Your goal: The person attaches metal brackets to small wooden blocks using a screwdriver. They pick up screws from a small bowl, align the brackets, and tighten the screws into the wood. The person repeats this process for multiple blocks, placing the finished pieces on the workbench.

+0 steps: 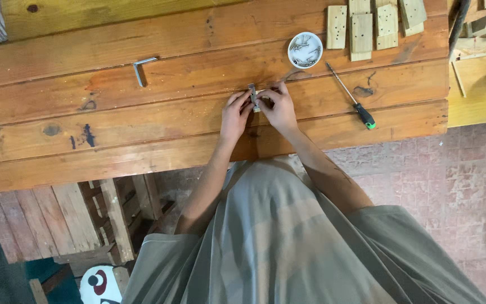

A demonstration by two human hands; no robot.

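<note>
A small metal bracket (252, 95) stands between the two hands on the wooden surface (142, 121), close to its near edge and roughly midway along it; the left hand (235, 115) pinches the bracket from its left side with thumb and forefinger, and the right hand (279, 107) closes on it from the right, fingertips meeting over a pale bit of wood beneath it; both hands are thus grasping the same piece, fingers curled inward and knuckles raised; both forearms stretch forward from the body and converge at the bracket, wrists resting low on the planks. A white dish of screws (305, 49) sits beyond the right hand, well apart from it; a screwdriver with a black and green handle (351, 97) lies slanted to the right of that hand, near but not touching; an angled hex key (140, 68) lies off to the left, far from the left hand; several small drilled wooden blocks (373, 25) are set at the far right of the surface.
</note>
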